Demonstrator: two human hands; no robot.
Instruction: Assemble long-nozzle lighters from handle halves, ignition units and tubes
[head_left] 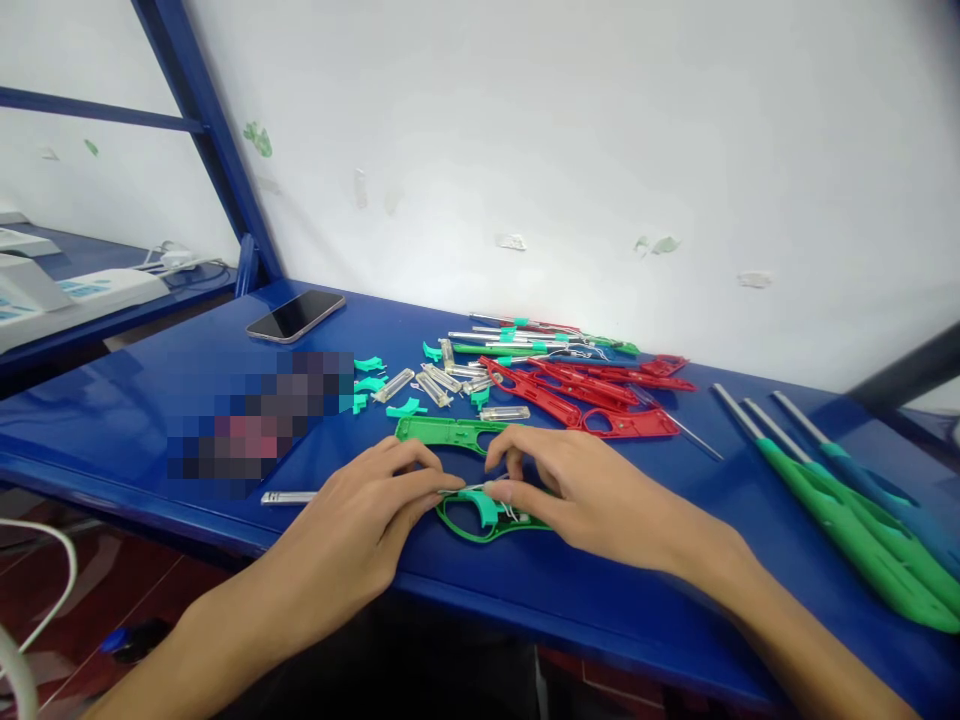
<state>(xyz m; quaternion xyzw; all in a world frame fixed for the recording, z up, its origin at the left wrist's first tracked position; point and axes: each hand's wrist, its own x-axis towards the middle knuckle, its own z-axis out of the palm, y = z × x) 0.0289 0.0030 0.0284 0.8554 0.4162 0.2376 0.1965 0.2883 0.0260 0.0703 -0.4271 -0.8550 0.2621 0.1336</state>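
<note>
A green half shell of a long-nosed lighter lies near the table's front edge, with a teal trigger and thin white wires in it. Over the shell's upper edge, my left hand is closed, its thumb and finger pinching one end of a thin pale wire. My right hand is closed from the other side, thumb and index finger pinched on that wire; its fingertips partly hide it. A metal lighter tube sticks out left from behind my left hand. Just behind lies another green half shell.
Clear fuel tanks, teal triggers and red lighter shells lie scattered behind my hands. Green assembled lighters are at the right. A phone lies at the back left, a blurred patch before it.
</note>
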